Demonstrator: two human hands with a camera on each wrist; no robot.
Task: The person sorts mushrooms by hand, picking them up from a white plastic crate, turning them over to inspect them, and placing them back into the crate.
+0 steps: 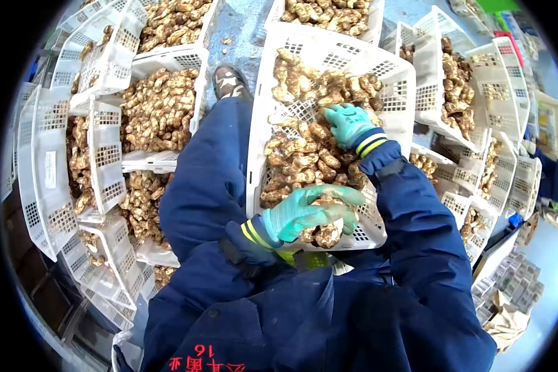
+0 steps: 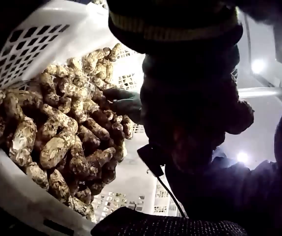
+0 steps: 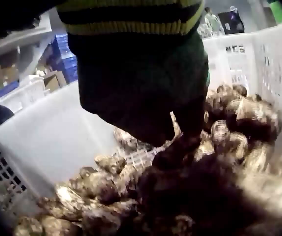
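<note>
Knobbly, soil-flecked brown-and-cream pieces, mushroom-like in look, lie heaped (image 1: 307, 155) in a white perforated plastic crate (image 1: 403, 102) in front of me. My left hand (image 1: 288, 214), in a teal glove, holds a clump of these pieces (image 1: 327, 235) over the crate's near end, thumb and fingers around it. Farther in, my gloved right hand (image 1: 348, 126) reaches down among the heap, back of the hand upward. Its fingertips are hidden in the dark of the right wrist view, and I cannot tell whether they grip a piece. In the left wrist view the left hand is a dark silhouette (image 2: 190, 88).
Stacked white crates (image 1: 105, 149) holding similar pieces stand on my left. More crates (image 1: 465, 93) stand on the right, and another (image 1: 378, 18) lies just beyond mine. My shoe (image 1: 231, 82) rests on the blue floor (image 1: 239, 31) left of the crate.
</note>
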